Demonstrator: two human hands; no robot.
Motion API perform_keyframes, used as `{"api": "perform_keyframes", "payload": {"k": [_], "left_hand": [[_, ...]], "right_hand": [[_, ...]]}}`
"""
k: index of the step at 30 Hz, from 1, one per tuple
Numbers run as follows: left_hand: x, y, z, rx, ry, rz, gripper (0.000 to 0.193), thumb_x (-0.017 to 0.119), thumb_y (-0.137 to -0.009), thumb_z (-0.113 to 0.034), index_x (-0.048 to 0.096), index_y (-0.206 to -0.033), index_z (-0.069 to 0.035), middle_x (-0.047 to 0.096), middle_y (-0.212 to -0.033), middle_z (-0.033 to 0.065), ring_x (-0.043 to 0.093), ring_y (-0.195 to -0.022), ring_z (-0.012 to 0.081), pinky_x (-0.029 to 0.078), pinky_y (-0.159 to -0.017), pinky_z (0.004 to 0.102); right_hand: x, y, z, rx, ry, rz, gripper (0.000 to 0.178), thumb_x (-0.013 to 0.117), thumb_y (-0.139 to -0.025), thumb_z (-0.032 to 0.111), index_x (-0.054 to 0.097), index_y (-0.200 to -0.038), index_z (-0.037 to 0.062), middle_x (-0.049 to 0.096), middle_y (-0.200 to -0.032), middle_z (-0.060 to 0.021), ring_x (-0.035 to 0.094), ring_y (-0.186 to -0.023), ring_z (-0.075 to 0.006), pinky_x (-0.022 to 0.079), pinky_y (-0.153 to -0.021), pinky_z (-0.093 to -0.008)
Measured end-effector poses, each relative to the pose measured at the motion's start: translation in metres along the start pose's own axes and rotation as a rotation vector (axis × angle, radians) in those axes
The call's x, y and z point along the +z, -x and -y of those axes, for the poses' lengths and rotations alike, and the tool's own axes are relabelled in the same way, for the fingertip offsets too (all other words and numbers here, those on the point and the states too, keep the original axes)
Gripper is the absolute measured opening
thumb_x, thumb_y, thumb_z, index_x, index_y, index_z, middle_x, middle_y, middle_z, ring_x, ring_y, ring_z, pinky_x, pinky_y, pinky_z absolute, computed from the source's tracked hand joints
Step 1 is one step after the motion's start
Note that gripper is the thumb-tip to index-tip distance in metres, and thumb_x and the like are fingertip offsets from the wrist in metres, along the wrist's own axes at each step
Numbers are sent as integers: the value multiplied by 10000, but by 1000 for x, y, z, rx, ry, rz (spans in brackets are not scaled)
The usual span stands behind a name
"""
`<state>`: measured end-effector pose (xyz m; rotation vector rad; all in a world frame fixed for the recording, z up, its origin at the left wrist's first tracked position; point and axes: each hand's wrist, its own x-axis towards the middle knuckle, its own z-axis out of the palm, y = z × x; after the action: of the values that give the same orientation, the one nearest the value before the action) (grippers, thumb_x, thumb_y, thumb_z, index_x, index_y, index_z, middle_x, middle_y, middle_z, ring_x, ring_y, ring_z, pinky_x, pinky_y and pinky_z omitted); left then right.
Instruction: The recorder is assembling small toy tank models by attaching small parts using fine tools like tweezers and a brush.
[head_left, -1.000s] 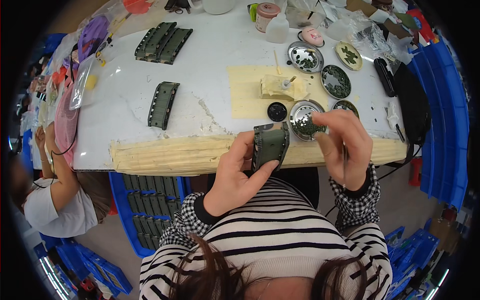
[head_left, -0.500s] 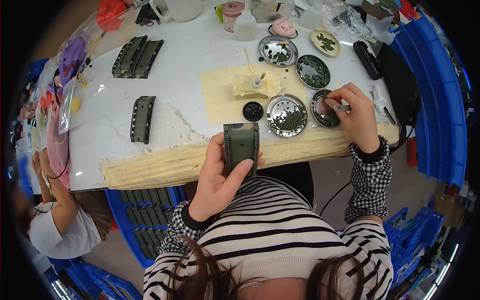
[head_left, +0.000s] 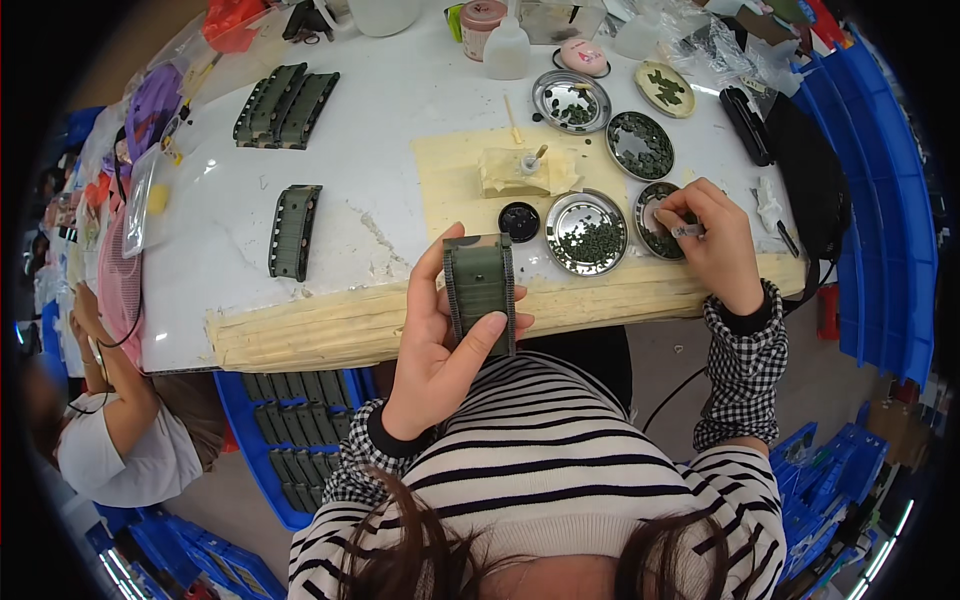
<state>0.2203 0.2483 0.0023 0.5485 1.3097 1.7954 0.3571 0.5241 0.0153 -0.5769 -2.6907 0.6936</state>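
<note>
My left hand [head_left: 440,350] is wrapped round a dark green, ribbed-edged model part [head_left: 480,280] with a camouflage-patterned end, holding it above the table's front edge. Its thumb lies across the lower face. Over the small round metal dish [head_left: 653,232] at the right, my right hand [head_left: 715,240] pinches a short grey-white tool [head_left: 688,230], whose kind I cannot make out. Small dark green pieces lie in that dish; the fingers partly hide them. To its left stands another metal dish [head_left: 553,257] of green bits, beside a black round cup [head_left: 519,222].
More dishes [head_left: 640,146] of green pieces stand farther back. A small bottle with a stick sits in a taped block [head_left: 508,172]. Similar green parts [head_left: 291,232] lie at left. A blue crate [head_left: 243,440] of such parts is below the table; a person [head_left: 130,440] sits far left.
The view has shifted slightly, so the table's things appear a little to the right. My right hand stays at the small dish, and my left hand keeps hold of the green model part.
</note>
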Motion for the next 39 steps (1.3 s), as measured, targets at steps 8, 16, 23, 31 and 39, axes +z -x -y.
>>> {"api": "perform_keyframes", "payload": {"k": [8, 16, 23, 31, 39], "left_hand": [[-1, 3, 2, 62, -23, -27, 759, 458, -948, 35, -23, -1507, -144, 499, -1276, 212, 631, -991, 206, 548, -845, 348], [-6, 6, 9, 150, -165, 35, 441, 501, -963, -25, 342, -1373, -47, 528, -1251, 206, 642, -931, 188, 536, -852, 325], [-9, 2, 2, 204, -490, 87, 126, 552, -939, -50, 649, -1007, -7, 642, -962, 96, 518, -1170, 217, 404, -988, 360], [2, -5, 9, 125, -303, 34, 125, 590, -947, -142, 643, -973, -31, 590, -1058, 90, 544, -951, 161, 430, -874, 308], [-12, -2, 12, -28, 124, -11, 163, 577, -968, -164, 622, -993, -9, 607, -1151, 130, 568, -1058, 154, 433, -945, 300]], "right_hand": [[-7, -1, -1, 31, -45, 6, 141, 664, -735, -47, 621, -866, -16, 611, -805, -96, 610, -720, -223, 464, -643, -306], [-3, -7, -5, -61, 67, 143, 143, 617, -730, -45, 592, -859, 11, 590, -817, -117, 607, -716, -316, 481, -625, -373], [2, 1, 13, -89, 339, 59, 182, 617, -710, -54, 548, -852, 38, 565, -867, -99, 592, -698, -335, 459, -588, -419], [28, 12, 105, -441, -89, -89, 205, 676, -712, -10, 608, -900, 35, 551, -814, -87, 585, -628, -239, 463, -538, -318], [58, 8, 118, -642, -69, -196, 292, 693, -689, 70, 669, -977, 28, 613, -841, -68, 576, -609, -164, 439, -505, -267]]}}
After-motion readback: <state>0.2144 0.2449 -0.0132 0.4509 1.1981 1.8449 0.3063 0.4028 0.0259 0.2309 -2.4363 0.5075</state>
